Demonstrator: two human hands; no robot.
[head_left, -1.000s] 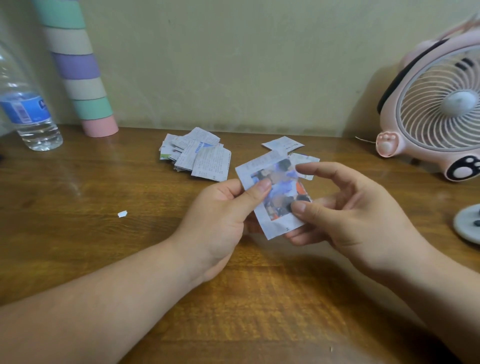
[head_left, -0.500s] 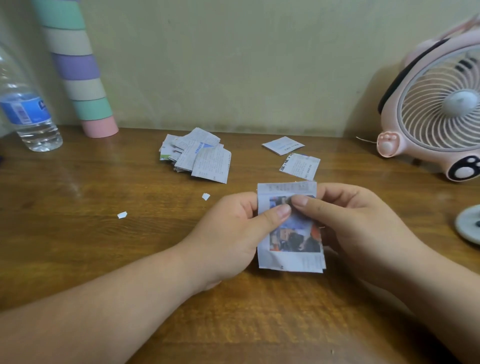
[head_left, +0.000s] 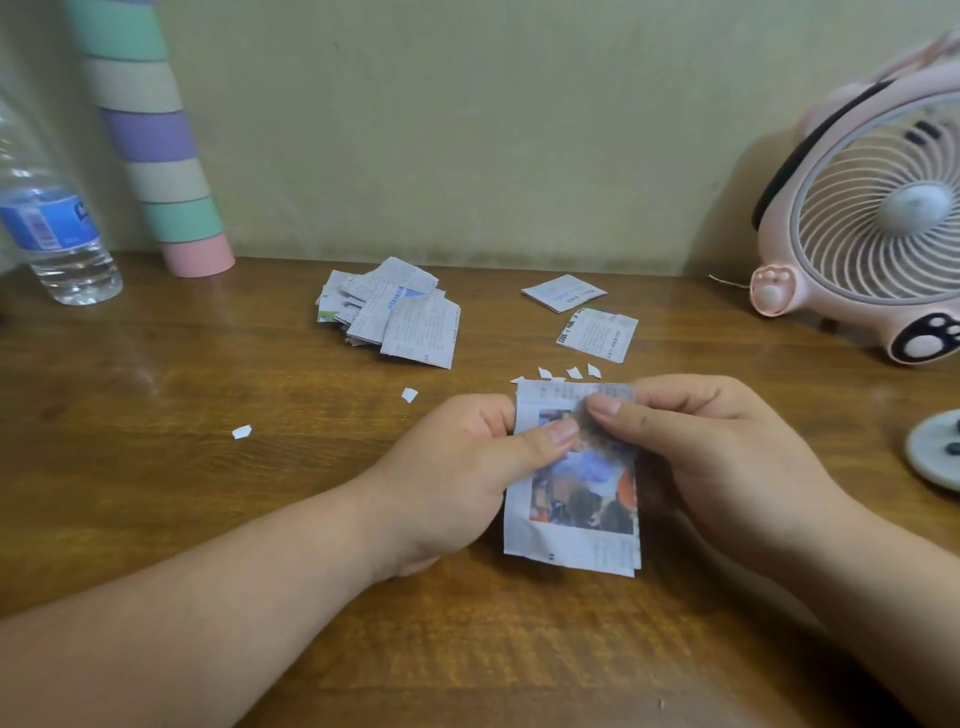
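**Closely paired thumbs at the top edge of a folded clipping**

Nearest me, both forearms come in low over the wooden surface (head_left: 208, 519).

- The left hand (head_left: 457, 478) grips a folded newspaper piece (head_left: 576, 540) by its left side. The thumb lies on the printed photo and the fingers curl behind.
- The right hand (head_left: 717, 462) pinches the same piece at its top edge. Its thumb sits just beside the left thumb.
- The piece hangs between the two hands, in front of the person. I cannot tell whether its lower edge rests on the surface.
- Reading the grip: thumbs set this close look like the start of a tear from the top, since a tight pinch keeps a rip short and straight. The top edge is blurred, so I can't say whether it has opened.

Just beyond the fingers lie a few tiny white scraps (head_left: 574, 372), probably shed from ragged edges. Two more sit off to the left (head_left: 409, 395) (head_left: 241, 431).

Farther back:

- A loose heap of torn pieces (head_left: 400, 317) lies left of centre.
- Two separate pieces (head_left: 597, 332) lie to its right, seemingly kept apart from the heap on purpose.

Along the wall stand a water bottle (head_left: 57, 228), a striped tube (head_left: 156, 156) leaning back, and a pink fan (head_left: 878, 208) on the right.
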